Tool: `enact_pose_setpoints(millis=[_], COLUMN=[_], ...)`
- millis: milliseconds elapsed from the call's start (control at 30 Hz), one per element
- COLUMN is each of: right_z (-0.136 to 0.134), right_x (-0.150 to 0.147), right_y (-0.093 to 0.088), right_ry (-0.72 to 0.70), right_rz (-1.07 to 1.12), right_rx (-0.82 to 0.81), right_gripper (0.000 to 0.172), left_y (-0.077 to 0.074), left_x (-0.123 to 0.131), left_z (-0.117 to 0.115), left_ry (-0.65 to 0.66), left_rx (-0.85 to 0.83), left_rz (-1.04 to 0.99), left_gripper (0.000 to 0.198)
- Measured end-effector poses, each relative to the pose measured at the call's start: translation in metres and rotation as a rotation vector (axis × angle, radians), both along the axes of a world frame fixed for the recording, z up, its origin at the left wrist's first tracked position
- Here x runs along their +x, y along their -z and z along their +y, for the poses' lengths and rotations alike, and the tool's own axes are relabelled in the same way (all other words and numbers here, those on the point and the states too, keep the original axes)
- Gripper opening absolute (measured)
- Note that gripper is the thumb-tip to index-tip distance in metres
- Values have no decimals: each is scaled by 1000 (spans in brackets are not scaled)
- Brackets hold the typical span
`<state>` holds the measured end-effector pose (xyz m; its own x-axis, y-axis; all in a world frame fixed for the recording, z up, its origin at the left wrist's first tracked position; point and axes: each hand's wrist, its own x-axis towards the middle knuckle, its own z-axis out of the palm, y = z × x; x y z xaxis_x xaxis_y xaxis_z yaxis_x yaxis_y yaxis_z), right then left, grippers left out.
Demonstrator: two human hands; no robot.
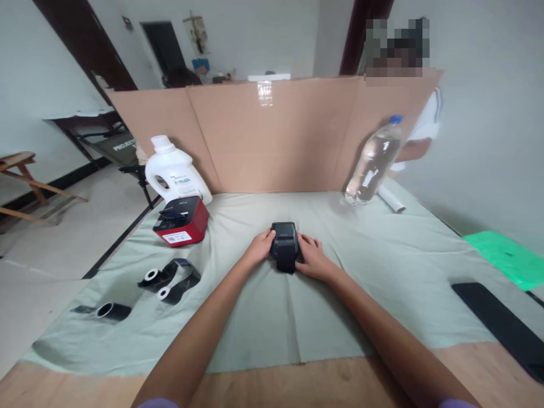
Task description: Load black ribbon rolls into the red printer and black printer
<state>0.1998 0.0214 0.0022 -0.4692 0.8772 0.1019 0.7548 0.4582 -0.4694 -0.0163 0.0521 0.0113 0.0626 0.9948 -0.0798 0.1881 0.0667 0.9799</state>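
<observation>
A small black boxy device rests on the green cloth in front of me, with a wide dark strip hanging down over its near side. Its exact kind I cannot make out. My left hand grips its left side, thumb toward the top edge. On the opposite side my right hand holds it, fingers curled along the edge and thumb near the strip. The undersides of the device and the fingertips are partly hidden.
To the left are a red and black box-shaped machine, a white jug, a spread ribbon roll and a black roll. A cardboard screen stands behind. At right are a water bottle, a black phone-like slab and a person's arm.
</observation>
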Motion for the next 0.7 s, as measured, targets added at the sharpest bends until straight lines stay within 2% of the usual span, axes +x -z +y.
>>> enact_pose_setpoints(millis=[133,233,333,467,600,700], right_z=[-2,4,11,21,26,29], right_x=[13,48,101,183,251,281], right_y=[0,-5,-10,-16,-18,-16], right_ry=[91,132,201,328,436,451], right_rz=[20,48,77,78,46,-14], right_rx=[52,87,122,111,120,119], right_gripper=[85,87,85,78,74,73], left_y=[-7,-15,-22,-25,-17,-9], left_x=[24,57,110,197,272,307], left_z=[0,13,35,62,76,81], left_ry=[41,88,141,220,300,315], left_rx=[-7,9,30,19,-20,-30], left_rz=[46,77,100,124,149,154], left_gripper=[43,43,42,40,45,45])
